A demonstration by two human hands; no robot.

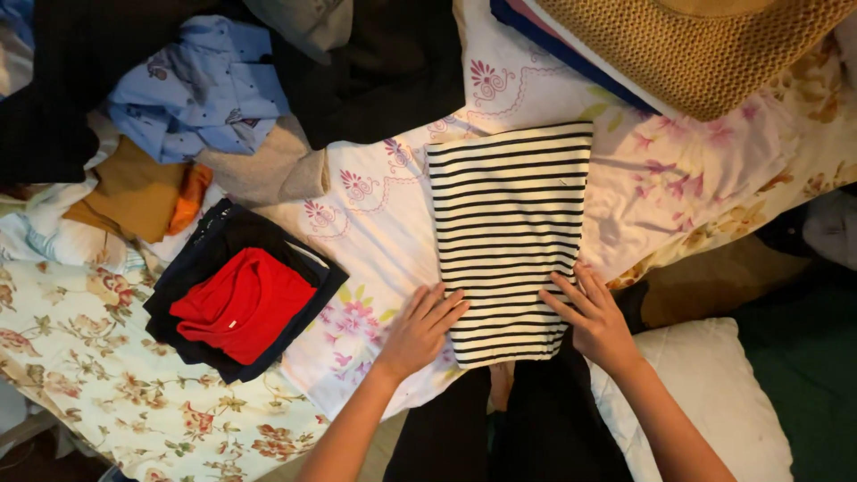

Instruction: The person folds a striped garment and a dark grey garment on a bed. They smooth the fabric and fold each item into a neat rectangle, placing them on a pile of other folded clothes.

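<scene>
A folded cream garment with black stripes lies flat on a floral bedsheet. My left hand rests with fingers spread at its lower left corner, partly on the sheet. At the lower right edge my right hand lies flat on the stripes, fingers apart. Neither hand grips anything.
To the left, a folded red top sits on a stack of dark folded clothes. A loose heap with a blue shirt and black garments fills the upper left. A mustard knit lies upper right, a white pillow lower right.
</scene>
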